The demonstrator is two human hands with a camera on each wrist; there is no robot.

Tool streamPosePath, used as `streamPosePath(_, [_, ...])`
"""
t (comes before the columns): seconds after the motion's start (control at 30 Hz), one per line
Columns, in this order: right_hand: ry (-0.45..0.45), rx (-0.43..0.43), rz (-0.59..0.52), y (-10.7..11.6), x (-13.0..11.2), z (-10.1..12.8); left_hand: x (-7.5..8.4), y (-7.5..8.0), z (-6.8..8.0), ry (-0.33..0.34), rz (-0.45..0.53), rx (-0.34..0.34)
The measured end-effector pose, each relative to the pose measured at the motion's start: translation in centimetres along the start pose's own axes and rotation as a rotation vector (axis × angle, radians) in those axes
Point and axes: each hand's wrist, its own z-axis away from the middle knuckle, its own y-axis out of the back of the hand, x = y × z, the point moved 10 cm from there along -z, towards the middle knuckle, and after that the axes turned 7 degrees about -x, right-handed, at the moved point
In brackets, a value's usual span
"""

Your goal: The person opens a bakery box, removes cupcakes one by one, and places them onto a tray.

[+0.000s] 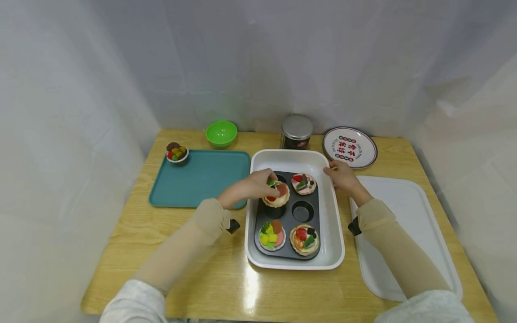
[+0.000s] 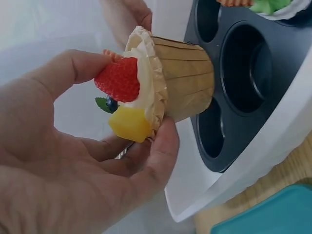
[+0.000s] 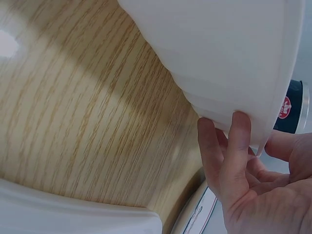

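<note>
At white tub (image 1: 287,160) | hands (image 1: 252,185) (image 1: 343,178) hold | left: pleated cupcake (image 2: 185,73) | right: smooth rim (image 1: 338,220)

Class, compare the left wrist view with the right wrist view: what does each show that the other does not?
Only the left wrist view shows the left hand, the strawberry-topped cupcake it holds, the muffin tin and a corner of the teal tray.

Only the right wrist view shows the dark canister, part of the plate and an edge of the white tray.

Both share the deep white pan, the wooden tabletop and the right hand.
</note>
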Motion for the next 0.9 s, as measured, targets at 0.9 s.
streamPosePath(0.9, [-0.006,0.010,-0.005,0.2,0.2,0.6,-10.3,13.7,4.2,0.122,0.281,0.347])
